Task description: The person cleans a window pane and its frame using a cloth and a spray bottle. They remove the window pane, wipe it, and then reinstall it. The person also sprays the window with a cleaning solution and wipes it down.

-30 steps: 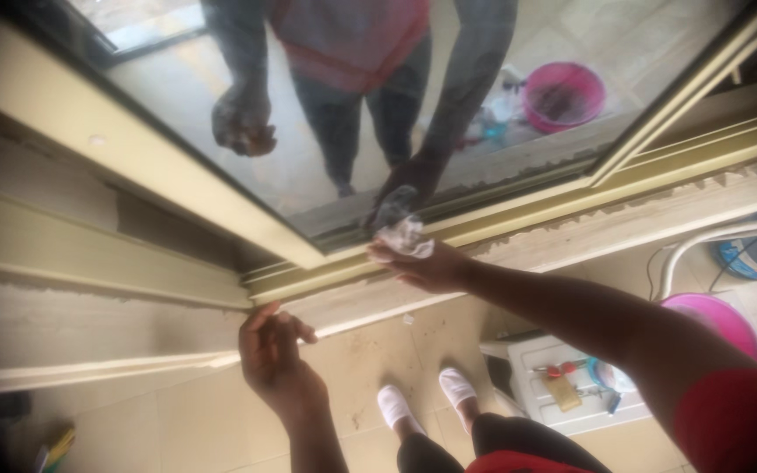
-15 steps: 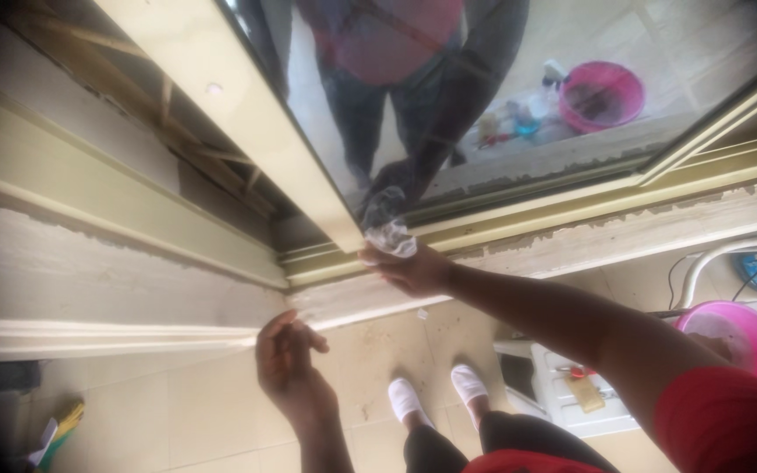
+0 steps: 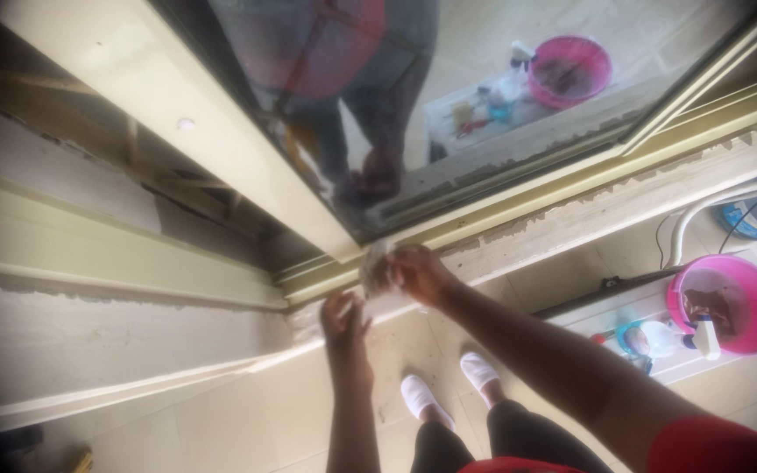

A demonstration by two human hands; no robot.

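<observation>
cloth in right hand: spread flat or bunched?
Bunched: the cloth is a crumpled wad in the right hand, pressed at the window frame corner.

The scene is seen by one head-worn camera only, looking steeply down and close along a window frame [image 3: 221, 149] toward the floor [image 3: 247, 412], apparently somewhat tilted.

**Tight corner at the window track**

The right hand [image 3: 418, 273] and its crumpled cloth [image 3: 377, 267] filled the corner where the cream window frame [image 3: 221, 158] met the bottom track [image 3: 571, 188]. The left hand [image 3: 343, 320] blocked the sill's edge just below. The glass pane [image 3: 484, 88] above lay open.
</observation>
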